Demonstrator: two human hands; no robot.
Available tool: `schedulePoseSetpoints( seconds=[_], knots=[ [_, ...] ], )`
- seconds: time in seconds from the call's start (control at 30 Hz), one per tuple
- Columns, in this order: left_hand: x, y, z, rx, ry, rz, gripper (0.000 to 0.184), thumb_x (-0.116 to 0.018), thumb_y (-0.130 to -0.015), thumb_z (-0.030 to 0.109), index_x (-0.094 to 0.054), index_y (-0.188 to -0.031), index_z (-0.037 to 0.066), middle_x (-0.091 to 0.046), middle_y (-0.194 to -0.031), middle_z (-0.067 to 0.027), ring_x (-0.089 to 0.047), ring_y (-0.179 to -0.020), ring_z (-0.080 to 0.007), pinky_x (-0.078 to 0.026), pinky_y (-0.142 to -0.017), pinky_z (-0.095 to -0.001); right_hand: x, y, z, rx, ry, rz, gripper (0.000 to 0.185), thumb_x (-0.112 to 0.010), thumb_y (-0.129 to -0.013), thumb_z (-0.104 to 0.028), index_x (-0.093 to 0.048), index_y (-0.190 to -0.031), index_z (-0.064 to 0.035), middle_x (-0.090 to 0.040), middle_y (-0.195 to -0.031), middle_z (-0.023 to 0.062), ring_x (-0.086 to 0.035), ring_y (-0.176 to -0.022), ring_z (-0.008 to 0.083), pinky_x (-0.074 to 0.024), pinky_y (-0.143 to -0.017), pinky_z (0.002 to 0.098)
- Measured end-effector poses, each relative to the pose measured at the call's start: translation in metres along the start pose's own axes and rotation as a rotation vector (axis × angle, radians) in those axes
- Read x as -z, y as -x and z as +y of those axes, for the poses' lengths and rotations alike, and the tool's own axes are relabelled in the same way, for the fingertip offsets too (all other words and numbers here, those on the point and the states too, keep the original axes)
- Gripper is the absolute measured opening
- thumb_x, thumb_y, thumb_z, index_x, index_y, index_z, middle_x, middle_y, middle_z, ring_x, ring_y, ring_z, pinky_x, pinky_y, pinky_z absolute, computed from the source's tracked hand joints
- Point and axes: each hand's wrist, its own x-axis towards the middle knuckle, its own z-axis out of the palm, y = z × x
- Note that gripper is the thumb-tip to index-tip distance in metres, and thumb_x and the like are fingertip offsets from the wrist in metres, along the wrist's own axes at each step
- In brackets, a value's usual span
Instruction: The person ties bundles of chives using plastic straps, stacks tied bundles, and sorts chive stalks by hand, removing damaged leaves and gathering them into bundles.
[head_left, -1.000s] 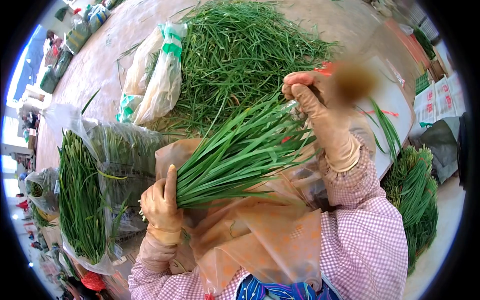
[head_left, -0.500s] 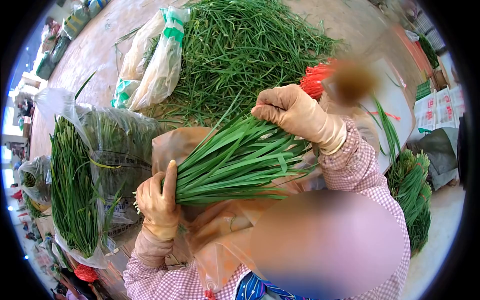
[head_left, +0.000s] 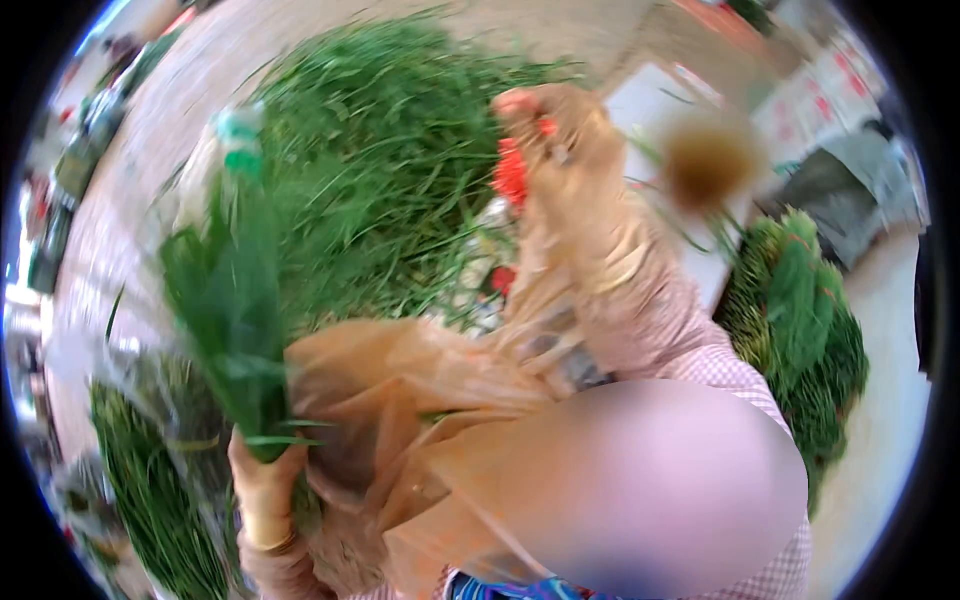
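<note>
My gloved left hand [head_left: 268, 478] is closed round the lower end of a bunch of green garlic chives [head_left: 235, 320], held upright with the long flat leaves pointing up. My gloved right hand [head_left: 570, 125] is at a bundle of red ties [head_left: 511, 172], beside the loose pile. Motion smears its fingers, so I cannot tell whether it grips any of the ties. A translucent tan plastic apron [head_left: 430, 370] spreads over my lap between the hands.
A heap of loose green leaves [head_left: 380, 170] lies ahead. Packed chives [head_left: 155, 490] in clear plastic stand at left. More tied bunches [head_left: 800, 320] are at right, near a white board [head_left: 650, 105] and a dark grey bag [head_left: 850, 190].
My left hand has swung the chives from lying sideways to upright at the left. My right hand has left the leaf tips and moved up to the red ties. The view has shifted.
</note>
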Motion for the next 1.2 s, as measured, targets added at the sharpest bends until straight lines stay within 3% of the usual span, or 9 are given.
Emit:
schedulePoseSetpoints(
  seconds=[0.07, 0.33, 0.47, 0.57, 0.63, 0.83, 0.87, 0.9, 1.2],
  knots=[
    [-0.003, -0.029, 0.019, 0.496, -0.246, -0.133, 0.022, -0.066, -0.070, 0.004, -0.060, -0.091, 0.000, -0.064, -0.074, -0.0109, -0.060, -0.054, -0.0191, -0.050, -0.052, -0.0291, -0.002, 0.025, -0.029, 0.308, -0.228, -0.067, 0.019, -0.060, -0.078, -0.019, -0.061, -0.095, -0.0090, -0.059, -0.091, 0.0082, -0.057, -0.083, 0.0255, -0.0450, -0.077, 0.0438],
    [-0.100, -0.027, 0.098, 0.480, 0.205, -0.846, 0.054, -0.082, -0.060, 0.029, -0.061, -0.100, 0.001, -0.065, -0.089, -0.0104, -0.064, -0.083, -0.0228, -0.051, -0.075, -0.0346, -0.006, 0.075, -0.094, 0.526, -0.445, -0.494, 0.040, -0.051, -0.081, -0.023, -0.049, -0.120, -0.0121, -0.057, -0.112, 0.0124, -0.041, -0.127, 0.0366, -0.0170, -0.110, 0.0609],
    [-0.120, -0.034, 0.158, 0.455, -0.007, -1.014, 0.074, -0.087, -0.056, 0.039, -0.059, -0.113, 0.000, -0.066, -0.098, -0.0098, -0.063, -0.094, -0.0220, -0.050, -0.086, -0.0342, 0.044, 0.037, -0.068, 0.650, -0.067, -0.603, 0.031, -0.051, -0.084, -0.019, -0.054, -0.114, -0.0106, -0.062, -0.096, 0.0030, -0.062, -0.098, 0.0276, -0.0272, -0.106, 0.0578],
    [-0.155, -0.071, 0.156, 0.105, 0.461, -1.169, 0.087, -0.065, -0.075, 0.063, -0.047, -0.127, -0.004, -0.060, -0.115, -0.0148, -0.059, -0.104, -0.0242, -0.046, -0.094, -0.0365, 0.105, -0.001, -0.044, 0.355, 0.285, -0.907, 0.033, -0.059, -0.078, -0.020, -0.057, -0.110, -0.0106, -0.063, -0.077, 0.0034, -0.066, -0.076, 0.0263, -0.0483, -0.080, 0.0469],
    [-0.190, -0.080, 0.175, 0.488, 0.970, -0.806, 0.060, -0.037, -0.099, 0.046, -0.043, -0.132, -0.004, -0.057, -0.123, -0.0163, -0.058, -0.106, -0.0250, -0.046, -0.093, -0.0381, 0.150, -0.014, 0.004, 0.123, 0.285, -0.728, 0.040, -0.063, -0.074, -0.016, -0.057, -0.113, -0.0074, -0.065, -0.079, 0.0097, -0.066, -0.075, 0.0281, -0.0518, -0.070, 0.0396],
    [-0.311, -0.159, 0.146, -0.730, -0.362, -0.538, 0.032, -0.064, -0.083, 0.021, -0.063, -0.112, 0.007, -0.066, -0.100, -0.0122, -0.063, -0.087, -0.0236, -0.050, -0.079, -0.0323, 0.273, 0.002, 0.121, -0.169, 0.390, -0.492, 0.045, -0.071, -0.071, -0.005, -0.057, -0.114, 0.0001, -0.067, -0.091, 0.0111, -0.064, -0.073, 0.0205, -0.0518, -0.071, 0.0307],
    [-0.330, -0.168, 0.143, -0.866, -0.464, -0.493, 0.031, -0.065, -0.082, 0.022, -0.064, -0.110, 0.008, -0.065, -0.101, -0.0134, -0.063, -0.091, -0.0268, -0.050, -0.082, -0.0345, 0.280, 0.013, 0.117, -0.604, 0.212, -0.378, 0.047, -0.073, -0.070, -0.005, -0.056, -0.113, 0.0022, -0.066, -0.089, 0.0102, -0.062, -0.071, 0.0194, -0.0515, -0.069, 0.0304],
    [-0.348, -0.172, 0.143, -0.881, -0.543, -0.467, 0.031, -0.066, -0.080, 0.022, -0.065, -0.108, 0.008, -0.064, -0.103, -0.0138, -0.060, -0.096, -0.0300, -0.048, -0.086, -0.0373, 0.285, 0.023, 0.113, -1.030, 0.022, -0.245, 0.049, -0.075, -0.068, -0.005, -0.055, -0.112, 0.0042, -0.065, -0.087, 0.0093, -0.061, -0.069, 0.0182, -0.0511, -0.066, 0.0302],
    [-0.414, -0.207, 0.128, -1.055, -0.692, -0.551, 0.016, -0.070, -0.073, 0.016, -0.067, -0.087, 0.008, -0.063, -0.089, -0.0079, -0.060, -0.091, -0.0292, -0.048, -0.083, -0.0396, 0.294, 0.086, 0.122, -1.227, -0.213, -0.033, 0.044, -0.074, -0.070, -0.001, -0.050, -0.107, 0.0054, -0.062, -0.080, 0.0105, -0.058, -0.060, 0.0186, -0.0483, -0.056, 0.0305]
  ],
)
